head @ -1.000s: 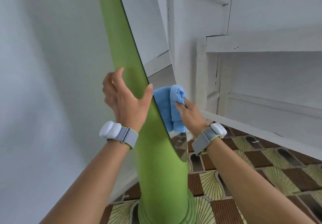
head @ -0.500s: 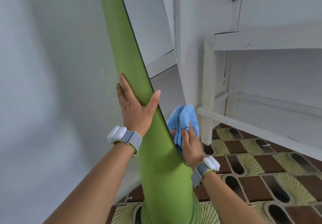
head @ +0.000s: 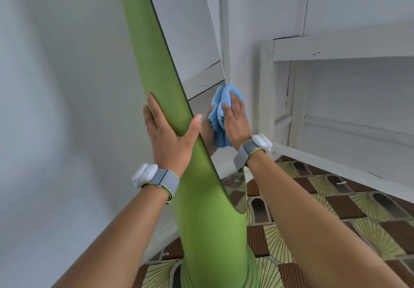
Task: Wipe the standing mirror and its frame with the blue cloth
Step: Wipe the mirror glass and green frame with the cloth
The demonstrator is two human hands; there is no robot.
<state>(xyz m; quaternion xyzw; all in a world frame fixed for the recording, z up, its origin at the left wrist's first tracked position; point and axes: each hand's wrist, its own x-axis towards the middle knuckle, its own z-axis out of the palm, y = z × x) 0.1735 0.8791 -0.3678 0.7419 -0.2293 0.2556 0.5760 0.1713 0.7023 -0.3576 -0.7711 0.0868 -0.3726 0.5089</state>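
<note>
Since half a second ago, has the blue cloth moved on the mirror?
Yes. The right hand has carried the blue cloth up the glass, from near the green frame's lower corner to beside the left thumb.

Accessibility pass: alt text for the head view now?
A right hand presses a bunched blue cloth against a standing mirror's glass, while the left hand steadies its green frame above a patterned floor.

Blue cloth (head: 220, 117) higher up mirror (head: 190, 41) than before.
</note>
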